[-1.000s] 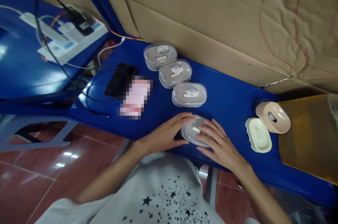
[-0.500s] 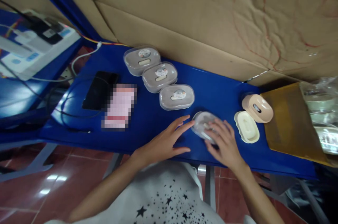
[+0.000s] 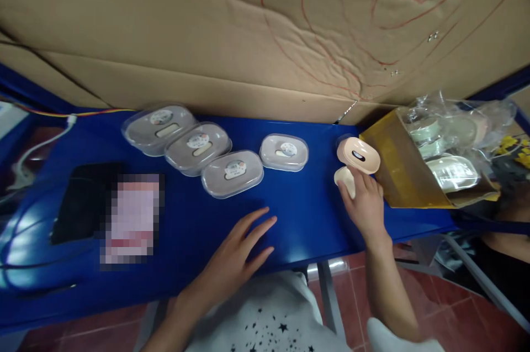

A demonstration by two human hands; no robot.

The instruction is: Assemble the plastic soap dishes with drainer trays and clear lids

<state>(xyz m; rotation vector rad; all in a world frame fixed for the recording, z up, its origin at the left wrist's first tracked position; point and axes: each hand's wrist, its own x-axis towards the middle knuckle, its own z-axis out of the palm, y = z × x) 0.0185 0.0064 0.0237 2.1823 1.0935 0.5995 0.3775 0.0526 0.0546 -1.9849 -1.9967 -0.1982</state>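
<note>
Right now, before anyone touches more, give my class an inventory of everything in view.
Lidded containers: 4, greyish with clear lids, mid-table
Peach container: at least 1, peach, beside the box
Cream dish: 1, cream, partly under the right hand
Box: 1, brown, right
Wrapped containers: several, pale, in the box
Dark flat device: 1, black, left
Pixelated patch: 1, pinkish, beside the device
Cables: several, white, black, red-yellow, left
Table: 1, blue, centre
Cardboard sheeting: count unclear, brown, behind
Floor: 1, reddish tile, below
Another person: 1, dark clothing, right edge
Shirt: 1, white with dark stars, bottom
Hands: 2, bare; left near front, right at the dish
</note>
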